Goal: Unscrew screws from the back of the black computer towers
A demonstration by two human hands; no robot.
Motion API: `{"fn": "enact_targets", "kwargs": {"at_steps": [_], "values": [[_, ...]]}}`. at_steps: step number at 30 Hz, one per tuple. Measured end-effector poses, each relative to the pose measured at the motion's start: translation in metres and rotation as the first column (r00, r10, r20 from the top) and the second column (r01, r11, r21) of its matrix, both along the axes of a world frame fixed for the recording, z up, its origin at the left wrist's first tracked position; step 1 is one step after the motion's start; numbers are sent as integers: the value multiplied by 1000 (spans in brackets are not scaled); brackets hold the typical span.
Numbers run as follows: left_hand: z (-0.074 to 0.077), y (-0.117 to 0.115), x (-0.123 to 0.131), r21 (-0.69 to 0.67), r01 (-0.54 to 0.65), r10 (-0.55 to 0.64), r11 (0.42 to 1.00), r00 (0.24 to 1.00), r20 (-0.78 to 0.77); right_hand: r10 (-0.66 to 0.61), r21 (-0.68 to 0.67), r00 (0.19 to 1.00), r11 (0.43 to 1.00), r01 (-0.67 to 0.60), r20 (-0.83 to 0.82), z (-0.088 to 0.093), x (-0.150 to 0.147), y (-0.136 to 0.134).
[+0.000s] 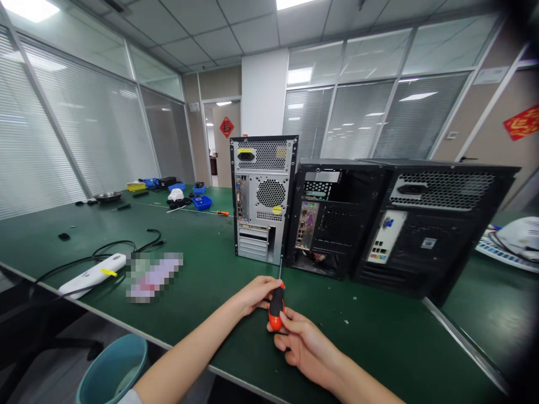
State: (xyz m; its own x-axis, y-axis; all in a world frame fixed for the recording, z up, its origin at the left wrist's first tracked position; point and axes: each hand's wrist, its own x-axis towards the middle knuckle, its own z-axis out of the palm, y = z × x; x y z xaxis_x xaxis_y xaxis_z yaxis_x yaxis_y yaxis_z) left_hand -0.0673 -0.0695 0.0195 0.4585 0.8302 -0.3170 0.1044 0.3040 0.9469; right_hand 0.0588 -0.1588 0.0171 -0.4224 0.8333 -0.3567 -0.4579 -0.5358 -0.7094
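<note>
One screwdriver (277, 303): rounded orange-and-black handle, thin metal shaft pointing to 12 o'clock; it lies between both hands, above the counter's near edge, and clock hours below are read from it.
Left hand (255, 292): at 10 o'clock, nearly closed, thumb and fingers pinching the handle's front end.
Right hand (305, 345): between 4 and 5 o'clock, half curled, thumb and fingertips on the bulbous butt, the other fingers loosely bent.
Silver-backed case (252, 193): upright at 12 o'clock, bare metal punched with a honeycomb mesh and a round fan grille; the shaft's end is at its lower right corner, contact unclear.
Black cases: one (332, 224) at 1 o'clock with an open gap in its back, another (421, 252) at 2 o'clock with a pale port plate.
Counter (197, 241): smooth, dark green, pale-edged.
Power strip (95, 275): at 9 o'clock, white plastic, yellow tag, black cable looping beside it.
Bin (141, 350): at 8 o'clock, below the counter, round teal plastic; something pale inside.
Blue tray (202, 203): between 10 and 11 o'clock, shallow; contents too small to tell.
Metal bowl (107, 197): at 10 o'clock, wide and shiny; contents unclear.
</note>
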Motion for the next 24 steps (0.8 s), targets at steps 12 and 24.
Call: {"fn": "enact_targets", "kwargs": {"at_steps": [12,24], "values": [[-4,3,-3,-21,36,-34,999,994,101,28,9,997,1000,-27,-71,1,1,1],[-2,5,-10,-157,123,-84,980,969,232,-11,-39,986,999,4,-169,0,2,0]]}}
